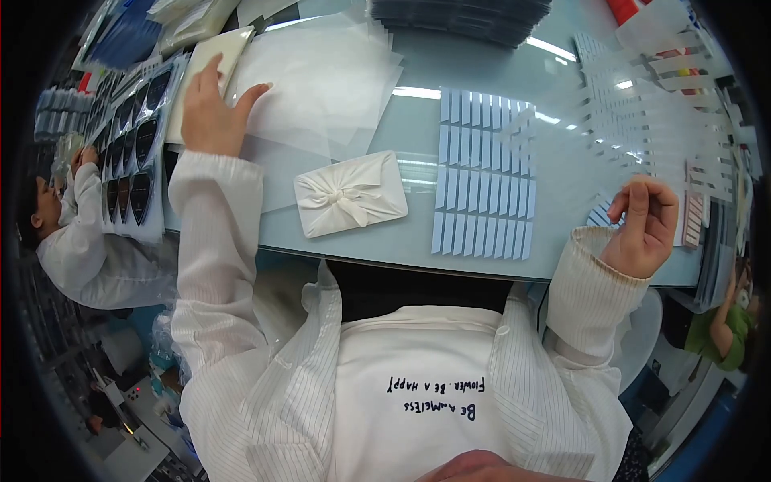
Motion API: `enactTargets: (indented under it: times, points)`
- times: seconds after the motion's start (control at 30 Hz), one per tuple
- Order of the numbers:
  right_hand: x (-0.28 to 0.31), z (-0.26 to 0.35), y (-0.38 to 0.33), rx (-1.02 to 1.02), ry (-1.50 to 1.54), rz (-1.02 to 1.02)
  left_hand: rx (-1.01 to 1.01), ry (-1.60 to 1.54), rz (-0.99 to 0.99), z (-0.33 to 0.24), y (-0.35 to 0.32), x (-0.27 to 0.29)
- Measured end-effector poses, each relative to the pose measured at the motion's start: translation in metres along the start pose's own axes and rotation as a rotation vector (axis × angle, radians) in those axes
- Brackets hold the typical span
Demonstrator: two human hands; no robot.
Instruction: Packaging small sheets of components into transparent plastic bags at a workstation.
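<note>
My left hand [210,112] is open, thumb and fingers spread, over a cream-coloured flat pad [231,55] and beside a pile of thin translucent sheets [321,84]. On the right, the fingers of my right hand [645,225] are curled in against the thumb; whatever they may pinch is too small to make out. Between my hands lies a sheet of pale blue strips [485,181], set in rows. To its left rests a flat white cloth-wrapped bundle [351,194] with a knot on top. Clear film with whitish strips [679,104] spreads beyond my right hand.
A stack of dark sheets [462,18] stands at the far edge of the glass-topped table [409,132]. Packs of dark, shield-shaped pieces [132,145] lie at the left. A co-worker in white [100,249] sits there; another person in green [723,333] is at the right.
</note>
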State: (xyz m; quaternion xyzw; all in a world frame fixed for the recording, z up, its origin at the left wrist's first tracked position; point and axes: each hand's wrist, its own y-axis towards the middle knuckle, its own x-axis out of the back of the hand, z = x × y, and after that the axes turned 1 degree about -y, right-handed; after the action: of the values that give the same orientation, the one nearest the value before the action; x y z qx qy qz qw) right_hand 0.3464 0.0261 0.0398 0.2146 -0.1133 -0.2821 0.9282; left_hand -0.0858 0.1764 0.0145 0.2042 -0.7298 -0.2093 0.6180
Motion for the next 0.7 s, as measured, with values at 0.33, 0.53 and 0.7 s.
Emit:
enactTargets:
  times: [0.33, 0.53, 0.7]
  points:
    - [0.004, -0.007, 0.003, -0.311, 0.138, 0.352, -0.626, -0.432, 0.453, -0.08, -0.127, 0.083]
    - [0.005, -0.017, 0.003, -0.476, 0.1, 0.53, -0.766, -0.484, 0.267, -0.081, -0.155, 0.089]
    - [0.003, -0.019, 0.004, -0.546, 0.021, 0.626, -0.845, -0.741, 0.527, -0.103, -0.149, 0.12]
